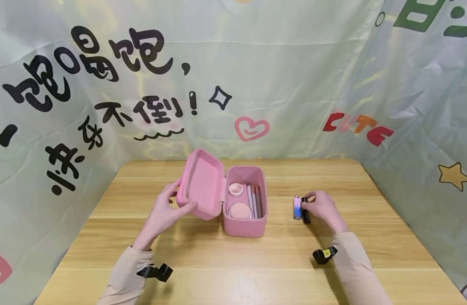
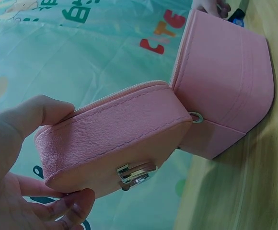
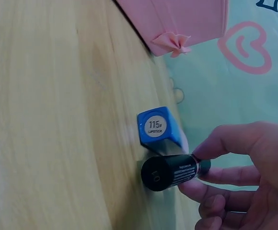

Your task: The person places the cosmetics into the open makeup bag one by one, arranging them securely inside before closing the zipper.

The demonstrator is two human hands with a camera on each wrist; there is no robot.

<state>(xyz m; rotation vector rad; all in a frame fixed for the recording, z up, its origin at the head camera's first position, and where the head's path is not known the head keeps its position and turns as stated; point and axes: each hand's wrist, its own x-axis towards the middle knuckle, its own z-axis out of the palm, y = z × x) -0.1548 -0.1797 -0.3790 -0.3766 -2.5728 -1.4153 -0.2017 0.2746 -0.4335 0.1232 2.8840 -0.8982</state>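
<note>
A pink cosmetic case [image 1: 245, 228] stands unzipped on the table, its lid [image 1: 205, 182] swung out to the left. My left hand [image 1: 161, 216] grips the lid's outer edge, thumb along the zipper rim and fingers underneath, as the left wrist view shows. To the right of the case, my right hand [image 1: 325, 208] pinches a black lipstick tube [image 3: 171, 171] between thumb and fingers. Close beside that tube is a blue and purple lipstick [image 3: 157, 128] with a round label on its end. Whether the black tube touches the table cannot be told.
Inside the case lie a round pink compact [image 1: 240, 210], a small ring-shaped item [image 1: 235, 189] and several slim pens [image 1: 255, 201]. A wooden table [image 1: 233, 271] carries everything. A printed cloth [image 1: 294, 76] hangs behind it and along the sides.
</note>
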